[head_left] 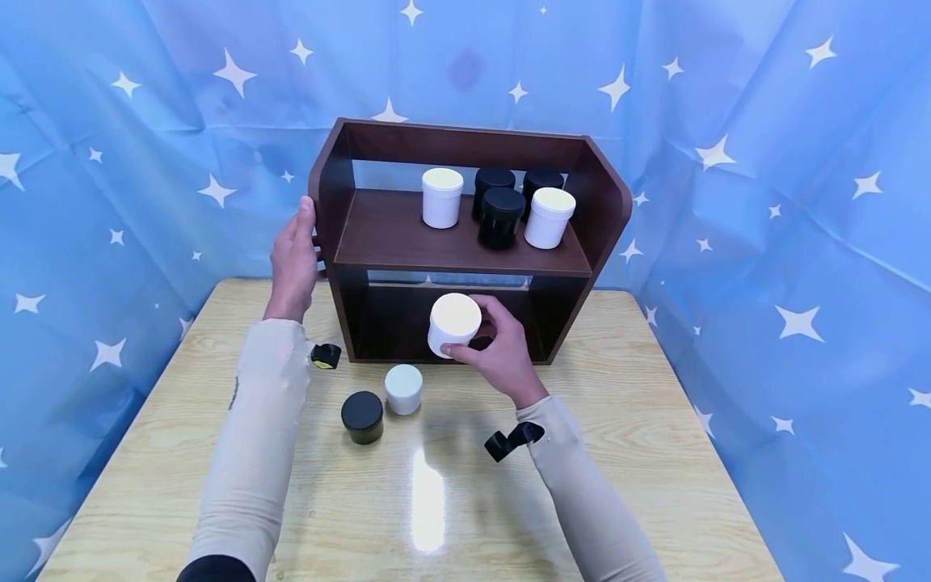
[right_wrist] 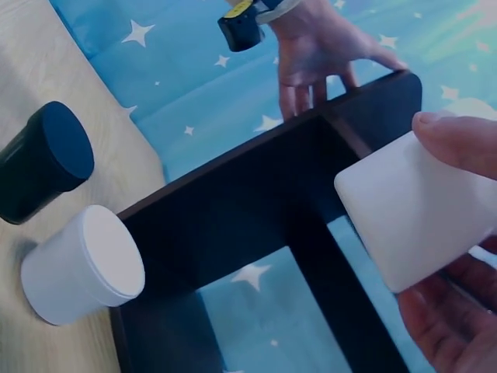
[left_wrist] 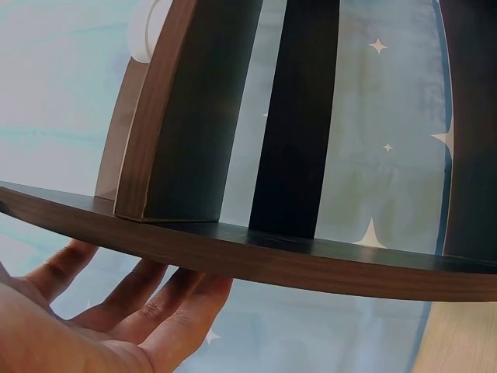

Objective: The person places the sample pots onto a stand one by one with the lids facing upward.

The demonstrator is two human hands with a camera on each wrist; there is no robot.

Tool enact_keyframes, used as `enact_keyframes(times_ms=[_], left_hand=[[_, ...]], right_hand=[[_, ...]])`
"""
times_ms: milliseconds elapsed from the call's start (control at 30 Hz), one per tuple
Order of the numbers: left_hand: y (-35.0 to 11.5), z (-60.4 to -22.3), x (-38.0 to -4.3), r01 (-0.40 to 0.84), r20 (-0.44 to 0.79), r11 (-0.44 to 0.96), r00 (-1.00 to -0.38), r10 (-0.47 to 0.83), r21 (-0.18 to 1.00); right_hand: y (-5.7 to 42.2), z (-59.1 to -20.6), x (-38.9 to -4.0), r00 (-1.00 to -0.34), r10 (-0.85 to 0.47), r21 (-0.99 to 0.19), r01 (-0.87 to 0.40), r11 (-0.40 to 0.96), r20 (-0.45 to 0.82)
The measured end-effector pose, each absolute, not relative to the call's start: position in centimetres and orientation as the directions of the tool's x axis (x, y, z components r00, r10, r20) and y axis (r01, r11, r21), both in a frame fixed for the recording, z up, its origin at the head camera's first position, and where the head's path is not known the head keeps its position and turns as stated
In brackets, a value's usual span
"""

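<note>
My right hand (head_left: 505,347) grips a white lidded jar (head_left: 454,322) between thumb and fingers, in front of the lower level of a dark brown two-level shelf (head_left: 465,259). In the right wrist view the same jar (right_wrist: 415,210) is tilted in that hand. My left hand (head_left: 292,263) rests its fingers against the outside of the shelf's left side panel. The left wrist view shows these extended fingers (left_wrist: 186,311) touching the panel, holding nothing. Before the shelf, a white jar (head_left: 403,390) and a black jar (head_left: 362,418) stand upright on the table.
On the shelf's upper level stand two white jars, one (head_left: 442,198) left of the black ones and one (head_left: 550,218) at the right, with three black jars (head_left: 502,218) grouped between. A blue star-patterned curtain (head_left: 727,202) hangs around the wooden table (head_left: 625,420).
</note>
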State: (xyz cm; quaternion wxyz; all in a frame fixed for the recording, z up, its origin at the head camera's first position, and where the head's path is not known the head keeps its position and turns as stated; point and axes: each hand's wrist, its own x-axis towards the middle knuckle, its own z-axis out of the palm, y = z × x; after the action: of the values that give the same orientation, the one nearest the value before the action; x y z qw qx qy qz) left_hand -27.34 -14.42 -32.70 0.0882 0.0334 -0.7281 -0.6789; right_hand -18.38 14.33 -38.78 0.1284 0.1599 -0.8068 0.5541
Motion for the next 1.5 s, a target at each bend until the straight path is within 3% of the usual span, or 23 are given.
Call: enact_keyframes(times_ms=[833, 1500], left_hand=[[-14.4, -32.8, -27.1, 0.064, 0.078, 0.083, -0.982, -0.172, 0.994], [-14.3, -32.7, -27.0, 0.057, 0.078, 0.121, -0.982, -0.174, 0.991]], right_hand=[[14.9, -34.3, -20.4, -0.886, -0.137, -0.806, -0.46, 0.372, 0.442], [15.0, -33.4, -21.9, -0.867, -0.132, -0.758, -0.486, 0.434, 0.48]])
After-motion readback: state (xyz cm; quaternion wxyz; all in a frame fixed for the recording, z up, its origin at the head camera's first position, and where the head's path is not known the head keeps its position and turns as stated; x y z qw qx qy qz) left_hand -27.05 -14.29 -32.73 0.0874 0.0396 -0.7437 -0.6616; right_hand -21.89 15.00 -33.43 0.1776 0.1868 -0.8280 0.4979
